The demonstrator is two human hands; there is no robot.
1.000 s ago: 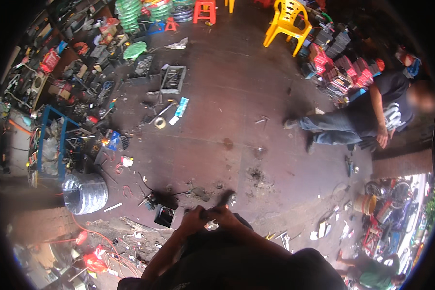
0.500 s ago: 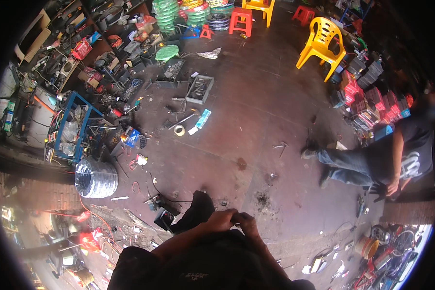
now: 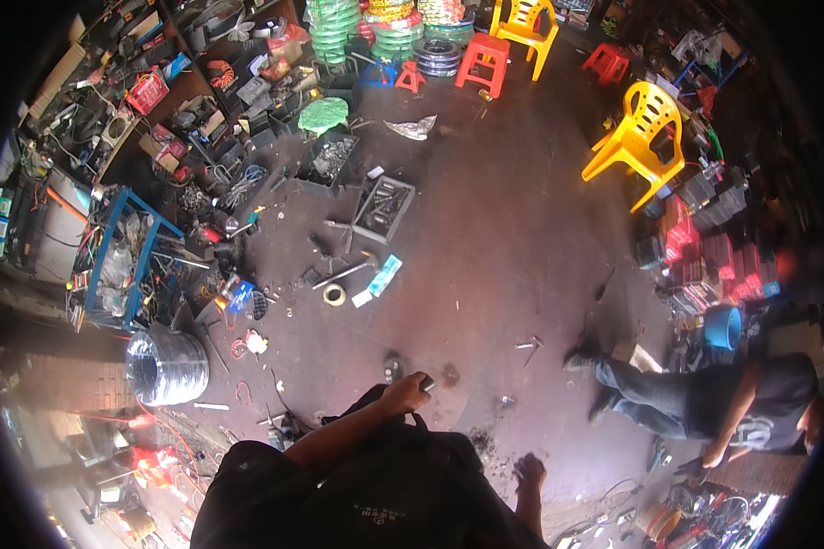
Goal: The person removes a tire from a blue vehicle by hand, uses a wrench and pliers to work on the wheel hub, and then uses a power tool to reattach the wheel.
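Observation:
My left hand [image 3: 405, 394] is in front of my body, its fingers wrapped round a small dark object [image 3: 427, 384] with a pale end. What kind of object it is cannot be made out. My right hand [image 3: 529, 470] hangs apart at the lower right, above the floor, with its fingers spread and nothing visible in it. Just beyond my left hand, a small greyish thing [image 3: 393, 368] lies on the floor. Dark clothing covers much of what is below my hands.
A grey tray of tools [image 3: 406, 217], a tape roll [image 3: 334, 295] and a hammer [image 3: 528, 347] lie on the floor. A wrapped coil [image 3: 166, 366] stands left. Another person [image 3: 687, 398] is at the right, near a yellow chair [image 3: 639, 146] and stacked boxes [image 3: 723, 265].
My hands were together in front of me and have come apart. The left stays in front with the dark object; the right has swung out to the lower right. The view has shifted.

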